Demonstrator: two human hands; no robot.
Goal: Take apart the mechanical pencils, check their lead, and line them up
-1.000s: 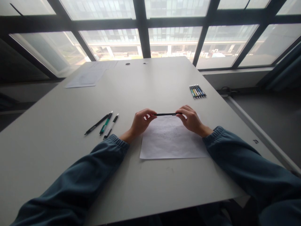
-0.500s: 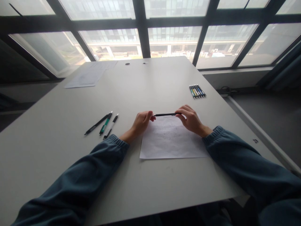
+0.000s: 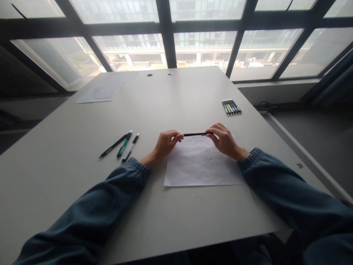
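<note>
Black pen (image 3: 195, 134) is pinched endwise by left hand (image 3: 166, 142) and right hand (image 3: 223, 140) over paper (image 3: 201, 171) near bench (image 3: 182, 221) front edge.

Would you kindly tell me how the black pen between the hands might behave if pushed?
The black pen is probably stiff, since it runs straight between the left hand and the right hand. Its slimness suggests little weight, and on the flat table it might roll when nudged.
</note>
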